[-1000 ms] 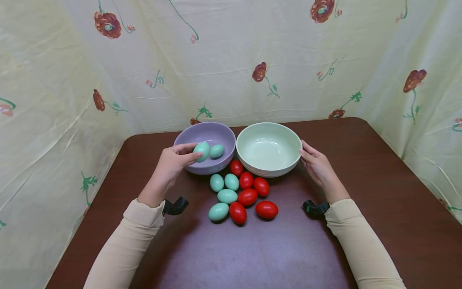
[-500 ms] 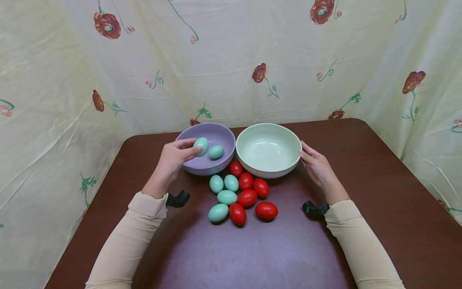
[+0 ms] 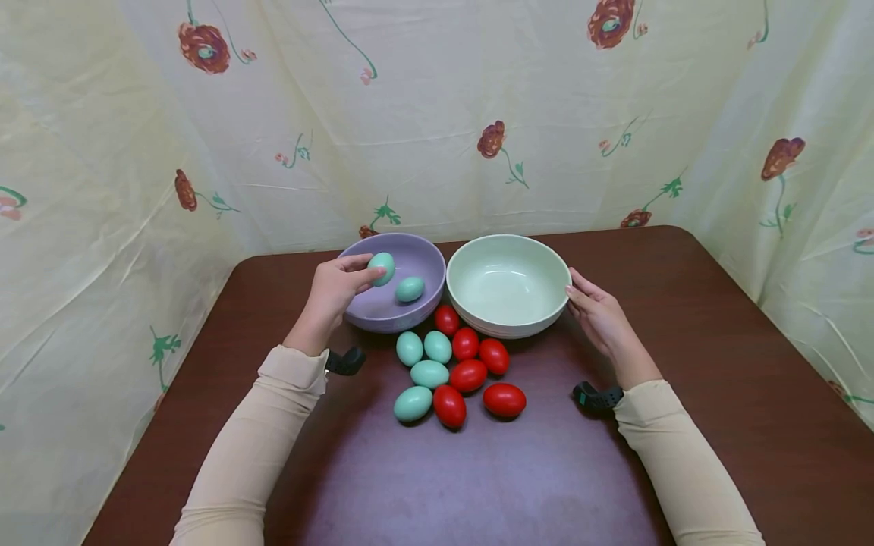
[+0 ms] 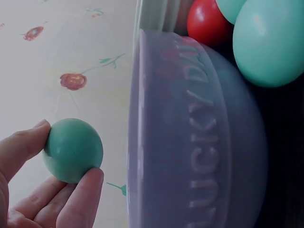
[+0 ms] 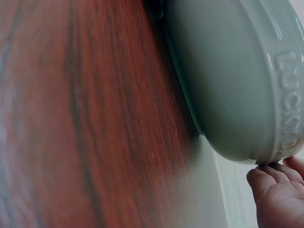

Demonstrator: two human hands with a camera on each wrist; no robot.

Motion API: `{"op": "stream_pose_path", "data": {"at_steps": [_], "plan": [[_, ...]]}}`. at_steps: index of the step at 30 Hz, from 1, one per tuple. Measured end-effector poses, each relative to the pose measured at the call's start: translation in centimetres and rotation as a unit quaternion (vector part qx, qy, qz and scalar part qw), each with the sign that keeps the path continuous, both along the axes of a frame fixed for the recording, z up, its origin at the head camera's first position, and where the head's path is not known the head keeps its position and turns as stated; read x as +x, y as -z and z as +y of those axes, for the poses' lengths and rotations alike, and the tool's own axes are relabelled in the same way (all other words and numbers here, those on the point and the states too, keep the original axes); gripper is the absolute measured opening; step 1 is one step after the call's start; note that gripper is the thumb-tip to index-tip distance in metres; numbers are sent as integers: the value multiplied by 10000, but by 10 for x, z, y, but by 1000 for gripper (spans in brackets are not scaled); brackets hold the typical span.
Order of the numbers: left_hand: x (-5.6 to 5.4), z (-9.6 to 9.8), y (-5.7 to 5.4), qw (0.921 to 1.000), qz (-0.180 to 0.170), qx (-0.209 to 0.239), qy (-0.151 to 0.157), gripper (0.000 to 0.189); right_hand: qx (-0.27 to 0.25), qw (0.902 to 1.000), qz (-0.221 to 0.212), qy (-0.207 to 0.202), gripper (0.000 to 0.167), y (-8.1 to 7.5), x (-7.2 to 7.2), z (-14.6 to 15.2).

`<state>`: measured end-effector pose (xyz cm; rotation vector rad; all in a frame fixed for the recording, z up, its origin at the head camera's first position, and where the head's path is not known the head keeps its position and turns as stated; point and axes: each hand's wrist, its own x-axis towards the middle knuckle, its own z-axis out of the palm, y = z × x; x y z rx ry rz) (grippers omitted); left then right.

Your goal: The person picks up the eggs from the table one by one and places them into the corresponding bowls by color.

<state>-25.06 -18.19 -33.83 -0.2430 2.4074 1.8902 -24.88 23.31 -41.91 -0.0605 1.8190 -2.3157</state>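
Purple bowl's [image 4: 190,142] raised lettering only in left wrist view

Makeshift recording booth, not a lived-in room.
A dark brown wooden table [image 3: 717,364] fills the lower frame; a creased pale-yellow curtain [image 3: 437,114] printed with red flowers hangs across the top, left and right edges, closing it in. Toy-like eggs [image 3: 454,364] and two plastic bowls [image 3: 508,284] at centre look staged.
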Motion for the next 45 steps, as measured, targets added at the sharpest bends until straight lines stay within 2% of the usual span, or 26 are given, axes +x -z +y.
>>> {"op": "stream_pose_path", "data": {"at_steps": [7,12,20,26,33,39,45], "plan": [[-11,8,5,9993,310,-94,-206,52,-128,9999,59,-24,67,0,-2,2],[-21,13,9,9991,336,-75,-233,50,-98,9999,31,-3,67,-1,-2,4],[-39,18,15,9991,79,-109,-401,53,-115,9999,27,-5,67,0,-3,5],[-43,19,25,9988,2,-91,-471,55,-53,10000,80,-27,66,2,-7,6],[-47,17,39,9979,18,-227,-602,54,128,9999,24,-62,67,3,-3,5],[-53,18,40,9977,-72,-286,-604,53,79,10000,29,-19,66,1,-4,4],[-59,19,41,9951,-340,-643,-670,51,56,10000,48,-23,65,3,-6,3]]}}
